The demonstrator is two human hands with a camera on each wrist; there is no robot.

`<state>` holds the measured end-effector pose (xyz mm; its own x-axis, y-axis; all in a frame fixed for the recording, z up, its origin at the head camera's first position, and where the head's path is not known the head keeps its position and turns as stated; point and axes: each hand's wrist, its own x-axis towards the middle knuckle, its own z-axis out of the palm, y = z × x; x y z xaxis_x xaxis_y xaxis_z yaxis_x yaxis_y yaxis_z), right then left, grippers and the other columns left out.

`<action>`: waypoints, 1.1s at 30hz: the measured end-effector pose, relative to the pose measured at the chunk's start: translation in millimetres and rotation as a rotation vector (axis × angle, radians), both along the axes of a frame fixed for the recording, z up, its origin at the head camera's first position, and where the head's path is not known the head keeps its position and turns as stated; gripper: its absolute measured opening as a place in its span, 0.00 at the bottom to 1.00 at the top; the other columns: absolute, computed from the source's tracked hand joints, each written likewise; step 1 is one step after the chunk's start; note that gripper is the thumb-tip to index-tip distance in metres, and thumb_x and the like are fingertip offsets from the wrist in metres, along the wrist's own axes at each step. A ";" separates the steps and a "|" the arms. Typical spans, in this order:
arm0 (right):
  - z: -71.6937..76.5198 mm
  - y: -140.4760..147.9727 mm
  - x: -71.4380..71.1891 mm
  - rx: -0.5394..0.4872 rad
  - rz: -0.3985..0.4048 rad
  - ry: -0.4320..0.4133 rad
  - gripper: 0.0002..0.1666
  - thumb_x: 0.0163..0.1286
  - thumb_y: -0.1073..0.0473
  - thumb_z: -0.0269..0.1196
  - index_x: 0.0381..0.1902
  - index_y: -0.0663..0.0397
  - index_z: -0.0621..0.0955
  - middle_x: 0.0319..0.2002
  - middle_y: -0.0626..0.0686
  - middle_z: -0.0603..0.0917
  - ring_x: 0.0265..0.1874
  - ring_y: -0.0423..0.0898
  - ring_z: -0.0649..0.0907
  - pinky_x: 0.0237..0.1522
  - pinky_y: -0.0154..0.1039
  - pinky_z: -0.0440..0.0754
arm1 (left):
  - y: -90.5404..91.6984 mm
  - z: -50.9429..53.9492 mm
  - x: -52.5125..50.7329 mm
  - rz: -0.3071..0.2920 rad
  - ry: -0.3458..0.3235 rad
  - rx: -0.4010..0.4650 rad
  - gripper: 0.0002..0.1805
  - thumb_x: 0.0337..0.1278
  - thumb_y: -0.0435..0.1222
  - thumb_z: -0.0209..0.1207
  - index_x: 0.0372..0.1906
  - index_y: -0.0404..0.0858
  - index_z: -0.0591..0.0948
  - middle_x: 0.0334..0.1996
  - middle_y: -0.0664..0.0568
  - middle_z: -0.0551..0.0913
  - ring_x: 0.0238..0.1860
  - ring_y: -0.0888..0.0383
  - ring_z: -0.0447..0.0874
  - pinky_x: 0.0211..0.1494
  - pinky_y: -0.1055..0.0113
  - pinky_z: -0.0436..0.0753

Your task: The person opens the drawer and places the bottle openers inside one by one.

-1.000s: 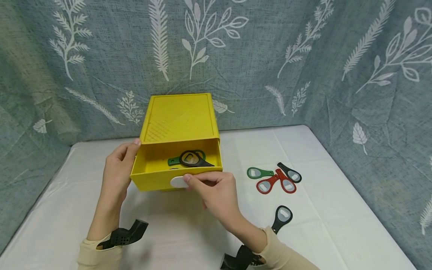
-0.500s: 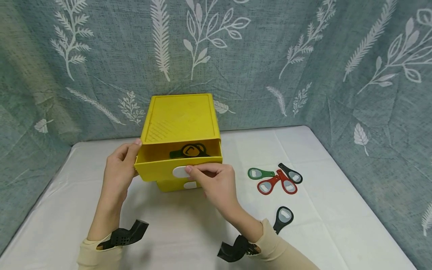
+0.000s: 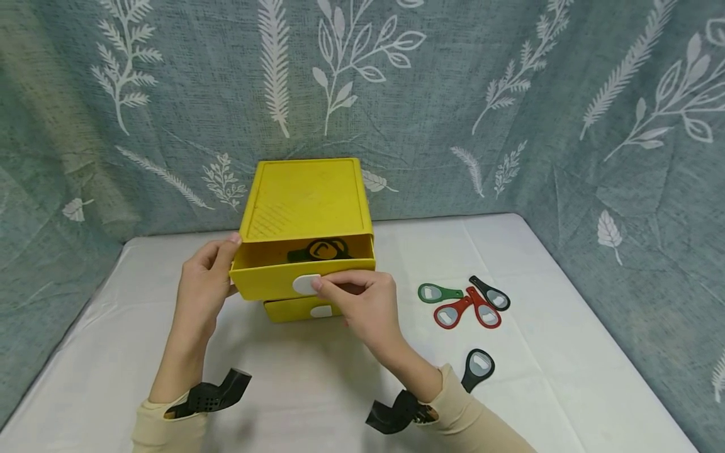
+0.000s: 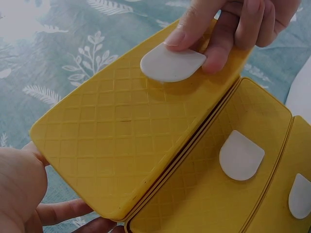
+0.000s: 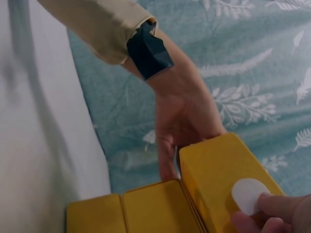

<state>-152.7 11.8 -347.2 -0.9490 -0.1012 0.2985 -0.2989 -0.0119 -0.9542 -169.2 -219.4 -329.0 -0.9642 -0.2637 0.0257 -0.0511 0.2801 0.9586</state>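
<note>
Right fingers (image 3: 333, 291) pinch a part-open yellow plastic drawer's (image 3: 260, 286) white rounded tab (image 3: 302, 285), dark ring-headed openers (image 3: 313, 251) inside, five coloured openers (image 3: 484, 311) still out, right of them

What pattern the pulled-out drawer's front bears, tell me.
A grid of crossing lines; the drawer's front shows it best in the left wrist view.

yellow top drawer (image 3: 276, 281); partly open
</note>
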 end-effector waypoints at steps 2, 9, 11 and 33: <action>-4.7 0.3 -3.2 -0.009 0.003 0.021 0.07 0.59 0.55 0.75 0.31 0.52 0.90 0.26 0.49 0.87 0.12 0.52 0.72 0.11 0.34 0.69 | 0.0 -0.1 -0.2 0.002 0.003 -0.001 0.36 0.68 0.62 0.48 0.62 0.36 0.75 0.53 0.44 0.74 0.47 0.53 0.77 0.40 0.75 0.82; -8.4 -0.6 -10.7 -0.007 0.014 0.089 0.06 0.58 0.57 0.75 0.31 0.53 0.91 0.27 0.48 0.88 0.22 0.49 0.82 0.14 0.35 0.73 | -0.3 0.1 -0.3 0.011 0.010 -0.013 0.35 0.69 0.61 0.47 0.62 0.36 0.76 0.54 0.44 0.74 0.49 0.53 0.76 0.40 0.76 0.82; -8.7 -1.0 -12.4 0.001 0.008 0.097 0.06 0.58 0.58 0.75 0.31 0.54 0.91 0.28 0.47 0.88 0.25 0.46 0.84 0.17 0.35 0.76 | -0.7 -0.3 -0.4 0.009 0.010 -0.011 0.35 0.69 0.61 0.47 0.61 0.36 0.76 0.55 0.45 0.74 0.50 0.53 0.75 0.40 0.75 0.82; -14.0 -4.7 -31.2 0.010 -0.041 0.068 0.06 0.57 0.59 0.76 0.31 0.55 0.91 0.26 0.47 0.88 0.29 0.46 0.87 0.30 0.37 0.84 | 3.8 -1.7 1.0 -0.008 0.034 0.020 0.36 0.68 0.62 0.48 0.62 0.35 0.76 0.58 0.44 0.75 0.56 0.47 0.78 0.41 0.67 0.84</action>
